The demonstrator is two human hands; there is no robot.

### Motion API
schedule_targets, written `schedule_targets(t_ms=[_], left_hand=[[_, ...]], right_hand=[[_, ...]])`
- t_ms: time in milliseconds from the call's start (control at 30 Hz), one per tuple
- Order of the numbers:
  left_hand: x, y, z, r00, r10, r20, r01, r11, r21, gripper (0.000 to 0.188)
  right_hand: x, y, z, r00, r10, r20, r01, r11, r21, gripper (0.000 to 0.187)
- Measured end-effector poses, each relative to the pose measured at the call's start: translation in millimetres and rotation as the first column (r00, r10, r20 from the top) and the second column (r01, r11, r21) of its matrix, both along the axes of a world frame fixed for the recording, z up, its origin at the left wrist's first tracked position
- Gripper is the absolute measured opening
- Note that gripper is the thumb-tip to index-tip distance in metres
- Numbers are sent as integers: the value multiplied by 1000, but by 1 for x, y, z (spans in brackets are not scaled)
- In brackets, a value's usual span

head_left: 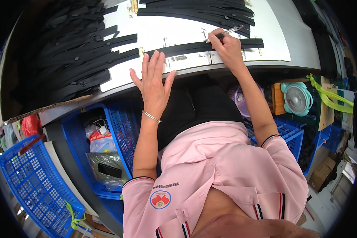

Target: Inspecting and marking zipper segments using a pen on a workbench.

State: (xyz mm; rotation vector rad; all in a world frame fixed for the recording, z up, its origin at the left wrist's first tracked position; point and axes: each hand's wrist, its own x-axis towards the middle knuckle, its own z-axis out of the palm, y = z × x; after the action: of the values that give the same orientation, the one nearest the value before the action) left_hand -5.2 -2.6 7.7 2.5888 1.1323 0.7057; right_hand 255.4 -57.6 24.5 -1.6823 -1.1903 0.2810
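A long black fabric strip [186, 49] lies across a white board [182, 27] with dark marks drawn on it. My left hand [152, 81] rests flat with fingers spread, its fingertips at the near edge of the strip. In my right hand [228, 49] is a pen [233, 30] with a clear barrel, its upper end pointing away to the right. That hand sits over the right part of the strip, and the pen's tip is hidden by the fingers. More black strips [198, 10] lie at the far side of the board.
A heap of black strips [67, 55] covers the table's left side, beside a cardboard edge [49, 108]. Below the table stand blue baskets [123, 131], one with bags and a dark phone [110, 170]. A teal fan [298, 99] and a purple basket [242, 104] are at right.
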Motion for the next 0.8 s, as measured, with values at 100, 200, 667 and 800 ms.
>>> schedule_targets(t_ms=[100,200,667,800], left_hand=[[3,-4,5,1000,6,7,-6,1000,0,60],[19,-7,13,997,-33,77,33,999,3,55],[112,3,8,917,-114,382,133,991,-25,10],[112,3,8,909,-104,404,128,991,-33,11]], right_hand=[[0,0,-2,999,5,32,-5,1000,6,17],[2,0,-2,998,6,69,-7,1000,4,16],[-1,-1,2,994,10,-109,-7,1000,30,17],[4,-6,0,992,88,-87,-88,996,-2,16]])
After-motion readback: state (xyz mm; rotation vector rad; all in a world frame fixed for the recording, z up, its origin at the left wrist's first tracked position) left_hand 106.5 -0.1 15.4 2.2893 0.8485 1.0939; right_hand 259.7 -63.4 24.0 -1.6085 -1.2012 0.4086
